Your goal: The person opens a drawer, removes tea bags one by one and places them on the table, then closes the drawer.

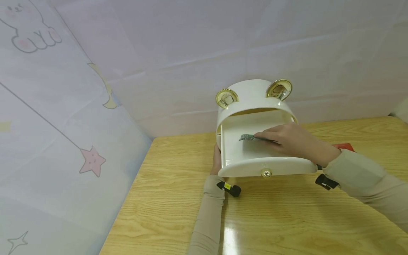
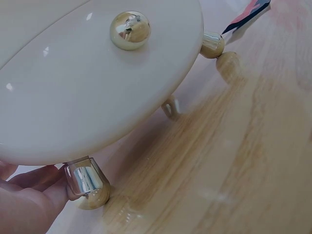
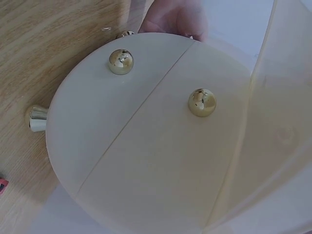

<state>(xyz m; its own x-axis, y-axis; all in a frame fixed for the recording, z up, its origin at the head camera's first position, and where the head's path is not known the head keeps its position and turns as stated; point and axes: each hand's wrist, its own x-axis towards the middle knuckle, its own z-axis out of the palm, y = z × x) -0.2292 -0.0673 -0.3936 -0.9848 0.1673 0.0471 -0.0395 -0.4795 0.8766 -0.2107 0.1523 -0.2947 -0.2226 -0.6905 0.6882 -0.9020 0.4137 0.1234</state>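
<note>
A white rounded case [image 1: 250, 90] with two gold ears has its drawer [image 1: 267, 167] pulled out. Above the drawer's white floor, my right hand [image 1: 291, 141] pinches a small green and silver packet [image 1: 247, 137]. At the case's lower left side is my left hand [image 1: 217, 159], most of its fingers hidden. The left wrist view shows the left hand [image 2: 34, 200] beside a gold foot [image 2: 87, 180]. Two gold knobs [image 3: 202, 102] and a seam appear on the white front in the right wrist view, with the left hand [image 3: 175, 19] beyond; the right hand is out of that view.
The case stands on a wooden table [image 1: 172, 177], near the wall cloth [image 1: 178, 88] behind. A red object [image 1: 344, 146] lies right of the case, partly hidden by my right arm. In the left wrist view, a red and dark packet [image 2: 248, 15] lies past the far foot.
</note>
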